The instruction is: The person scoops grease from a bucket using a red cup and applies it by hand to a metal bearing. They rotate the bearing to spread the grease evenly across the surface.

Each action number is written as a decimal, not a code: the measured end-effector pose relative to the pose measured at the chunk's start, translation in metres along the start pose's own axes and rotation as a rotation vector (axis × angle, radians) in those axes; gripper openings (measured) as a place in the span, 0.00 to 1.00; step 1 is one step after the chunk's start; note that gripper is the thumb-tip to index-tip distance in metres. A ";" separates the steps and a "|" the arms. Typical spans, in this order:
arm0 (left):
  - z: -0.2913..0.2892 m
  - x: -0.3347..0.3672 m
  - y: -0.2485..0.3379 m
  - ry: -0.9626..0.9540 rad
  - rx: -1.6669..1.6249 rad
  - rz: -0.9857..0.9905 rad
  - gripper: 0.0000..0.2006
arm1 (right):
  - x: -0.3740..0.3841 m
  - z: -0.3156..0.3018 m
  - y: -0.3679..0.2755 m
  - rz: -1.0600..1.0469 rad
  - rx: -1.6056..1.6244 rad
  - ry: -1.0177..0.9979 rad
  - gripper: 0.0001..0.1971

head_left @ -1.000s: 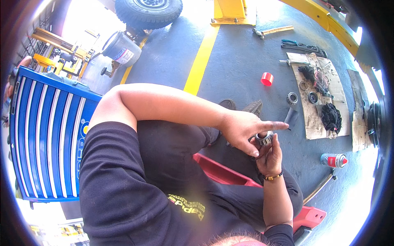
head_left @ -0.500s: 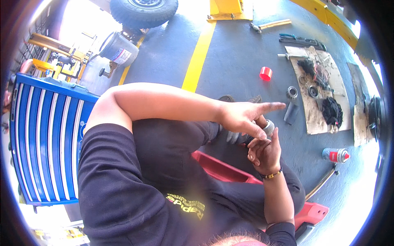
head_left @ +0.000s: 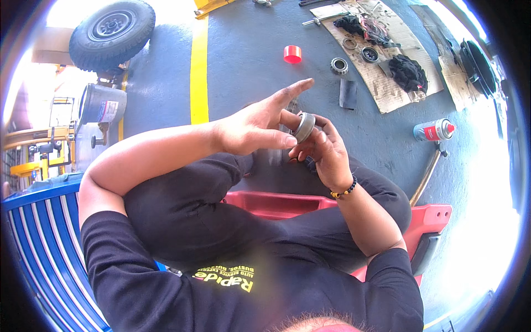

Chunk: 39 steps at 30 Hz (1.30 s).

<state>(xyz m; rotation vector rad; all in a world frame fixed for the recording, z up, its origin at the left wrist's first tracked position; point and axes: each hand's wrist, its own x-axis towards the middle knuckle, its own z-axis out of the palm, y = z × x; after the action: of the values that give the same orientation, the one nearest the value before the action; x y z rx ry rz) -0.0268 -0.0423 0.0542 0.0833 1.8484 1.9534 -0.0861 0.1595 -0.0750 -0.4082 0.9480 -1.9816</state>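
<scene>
Above my lap, a grey metal bearing ring (head_left: 305,127) is held between my two hands. My left hand (head_left: 251,128) has its index finger stretched out past the ring, while another finger reaches into the opening and the thumb lies by the lower rim. From the other side, the fingers of my right hand (head_left: 326,157) are curled around the ring; a beaded bracelet is on that wrist. Behind and below the hands, dark parts are mostly covered. Ahead on the floor are a roller bearing (head_left: 339,66), a red cap (head_left: 292,54) and a dark flat piece (head_left: 348,94).
A cardboard sheet (head_left: 387,99) bears a black rag (head_left: 408,73) and greasy parts. At right stand a spray can (head_left: 434,130) and a hammer with a wooden handle (head_left: 426,178). Under me is a red creeper seat (head_left: 431,217); a blue tool cabinet (head_left: 33,238) and a wheel (head_left: 110,30) are left.
My view has swung to the right, so the floor items appear farther left and higher. The bearing ring shows more plainly between my hands, its opening turned more toward the left hand.
</scene>
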 end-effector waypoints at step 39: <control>0.008 -0.006 0.000 -0.015 0.115 -0.005 0.53 | -0.012 0.024 -0.004 -0.022 -0.077 0.030 0.23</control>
<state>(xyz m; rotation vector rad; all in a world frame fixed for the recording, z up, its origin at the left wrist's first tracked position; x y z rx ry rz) -0.0188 -0.0375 0.0569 0.1278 1.9480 1.8374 -0.0673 0.1594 -0.0556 -0.4344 1.0458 -1.9806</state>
